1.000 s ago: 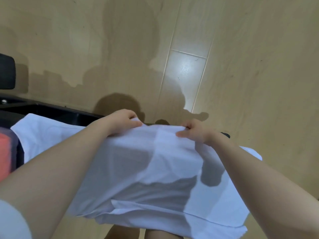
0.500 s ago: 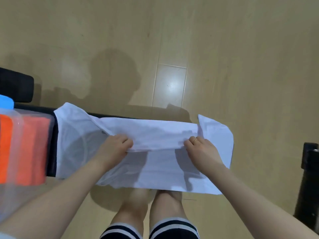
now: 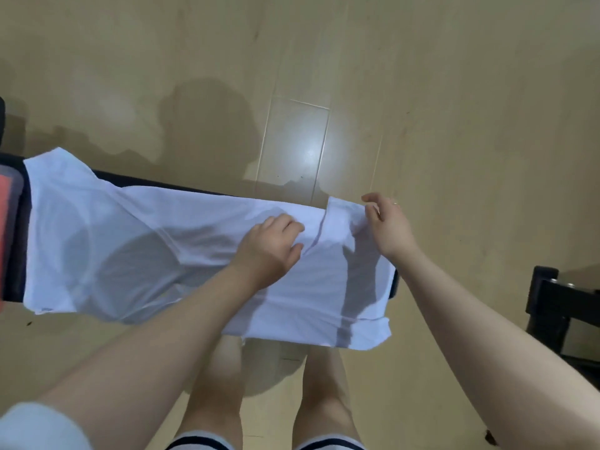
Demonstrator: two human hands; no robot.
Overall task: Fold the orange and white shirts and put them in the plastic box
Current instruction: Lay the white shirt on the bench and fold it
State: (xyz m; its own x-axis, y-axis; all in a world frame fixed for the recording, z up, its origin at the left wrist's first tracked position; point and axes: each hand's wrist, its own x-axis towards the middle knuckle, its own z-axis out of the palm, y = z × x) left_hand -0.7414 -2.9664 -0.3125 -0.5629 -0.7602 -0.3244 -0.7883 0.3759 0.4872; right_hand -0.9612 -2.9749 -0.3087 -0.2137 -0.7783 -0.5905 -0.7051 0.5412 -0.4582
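Left hand flat on the white shirt, palm down, fingers slightly bent and pressing the cloth near its middle fold, not gripping. Right hand at the shirt's right end, thumb and fingers curled on the upper right corner, apparently pinching the edge of the cloth; ring on one finger. Shirt spread over a narrow dark bench, long axis running left to right, collar end toward the left, hem end toward the right, near edge hanging off the bench front above bare legs. Fabric partly folded, a flap lying lengthwise along the far side, a seam line just right of the left hand. Something orange behind clear plastic at the far left edge, touching the frame border, too cropped to identify further. Pale wood-look floor all around, glossy, one bright reflection beyond the bench. Dark piece of furniture at the right, well apart from the shirt.
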